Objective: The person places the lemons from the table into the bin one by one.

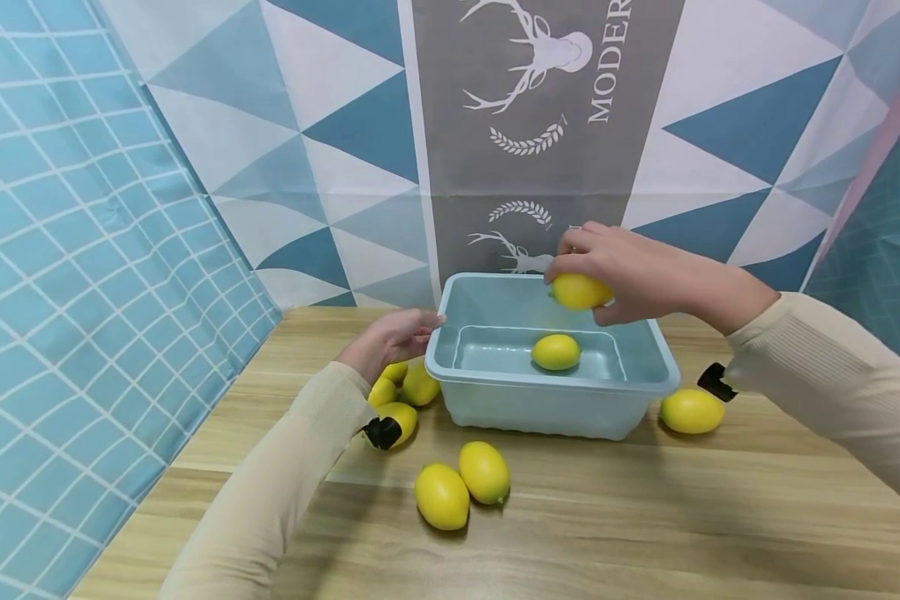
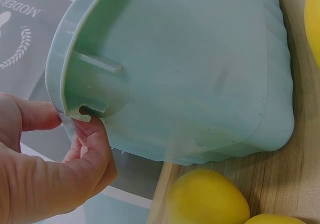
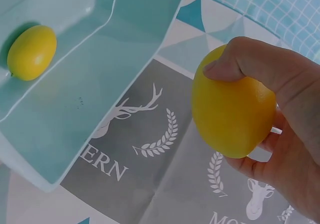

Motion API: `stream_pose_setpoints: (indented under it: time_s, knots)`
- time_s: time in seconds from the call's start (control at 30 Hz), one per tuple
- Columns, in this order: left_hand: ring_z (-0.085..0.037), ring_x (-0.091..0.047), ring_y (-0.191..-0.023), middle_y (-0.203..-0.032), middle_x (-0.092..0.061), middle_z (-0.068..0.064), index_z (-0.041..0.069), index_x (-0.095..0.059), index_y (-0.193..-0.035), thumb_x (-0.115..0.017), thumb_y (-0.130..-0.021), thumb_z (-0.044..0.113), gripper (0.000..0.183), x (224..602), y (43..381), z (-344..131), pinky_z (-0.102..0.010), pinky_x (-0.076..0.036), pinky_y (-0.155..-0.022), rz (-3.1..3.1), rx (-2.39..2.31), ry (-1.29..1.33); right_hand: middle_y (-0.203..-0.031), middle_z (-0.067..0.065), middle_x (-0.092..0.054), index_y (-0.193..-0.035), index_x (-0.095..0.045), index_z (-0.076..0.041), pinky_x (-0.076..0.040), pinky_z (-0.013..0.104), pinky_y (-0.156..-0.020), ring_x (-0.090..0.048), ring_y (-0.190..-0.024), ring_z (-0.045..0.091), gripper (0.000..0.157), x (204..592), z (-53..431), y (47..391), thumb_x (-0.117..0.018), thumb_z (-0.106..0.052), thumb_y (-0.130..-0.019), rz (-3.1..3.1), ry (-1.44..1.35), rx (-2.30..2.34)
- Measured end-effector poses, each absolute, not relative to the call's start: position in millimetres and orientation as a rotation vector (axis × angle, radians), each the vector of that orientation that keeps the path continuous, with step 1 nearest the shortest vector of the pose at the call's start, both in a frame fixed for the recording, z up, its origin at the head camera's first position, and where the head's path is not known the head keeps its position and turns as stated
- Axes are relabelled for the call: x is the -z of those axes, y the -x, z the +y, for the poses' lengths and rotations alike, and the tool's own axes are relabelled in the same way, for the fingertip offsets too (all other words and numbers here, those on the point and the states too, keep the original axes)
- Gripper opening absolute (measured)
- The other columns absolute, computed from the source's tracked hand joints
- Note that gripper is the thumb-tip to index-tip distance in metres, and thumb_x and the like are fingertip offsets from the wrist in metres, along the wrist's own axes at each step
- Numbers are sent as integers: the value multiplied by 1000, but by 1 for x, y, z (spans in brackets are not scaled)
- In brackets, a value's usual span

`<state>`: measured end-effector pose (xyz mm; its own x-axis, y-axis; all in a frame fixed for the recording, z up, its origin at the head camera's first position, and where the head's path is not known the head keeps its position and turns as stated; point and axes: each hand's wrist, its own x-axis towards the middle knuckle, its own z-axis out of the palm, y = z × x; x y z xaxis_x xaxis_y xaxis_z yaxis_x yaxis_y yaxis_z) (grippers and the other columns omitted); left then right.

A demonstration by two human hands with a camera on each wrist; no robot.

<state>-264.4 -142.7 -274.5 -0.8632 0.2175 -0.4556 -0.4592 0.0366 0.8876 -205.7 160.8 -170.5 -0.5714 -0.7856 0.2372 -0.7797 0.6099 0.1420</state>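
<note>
A light blue plastic basin [image 1: 540,408] stands on the wooden table, with one lemon [image 1: 556,352] lying on its floor. My right hand [image 1: 622,267] grips another lemon [image 1: 581,292] above the basin's back right part; the right wrist view shows thumb and fingers curled round this held lemon [image 3: 232,109]. At the basin's left end, my left hand [image 1: 397,333] pinches the rim [image 2: 62,79] between thumb and fingers, as the left wrist view shows. Several lemons [image 1: 420,385] lie below and beside the left hand, partly hidden by the wrist.
Two lemons [image 1: 484,472] lie together in front of the basin. Another lemon [image 1: 692,411] sits to its right, under my right forearm. Behind the table [image 1: 570,517] hangs a patterned cloth [image 1: 360,167], and a blue checked sheet [image 1: 82,250] covers the left side.
</note>
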Motion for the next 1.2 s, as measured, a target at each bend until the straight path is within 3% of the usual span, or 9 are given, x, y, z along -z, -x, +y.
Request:
stream_pose_setpoints:
  time_s: [0.23,0.43,1.2]
  knots:
    - [-24,-49,-118,-134,-42,-17,-1,-37,-140,-51,-97,11,47,275,265,-143,-34,-42,-110,1860,-1861,249,-106,3,-58,-111,-64,-19,-48,40,-81,-50,-99,22,56,170,158,210,-85,-6,-60,-2614,-1229,16]
    - [-24,-50,-116,-138,-42,-18,-1,-37,-140,-51,-97,11,47,275,264,-143,-34,-43,-110,1877,-1855,250,-106,4,-58,-112,-65,-18,-52,40,-83,-50,-100,22,56,172,157,214,-83,-3,-62,-2657,-1218,-31]
    - [-28,-47,-130,-142,-42,-19,0,-38,-140,-53,-96,11,47,276,262,-144,-34,-43,-109,1866,-1874,268,-109,6,-57,-114,-63,-19,-53,44,-86,-49,-104,25,57,193,157,243,-84,-6,-63,-2756,-1178,-62]
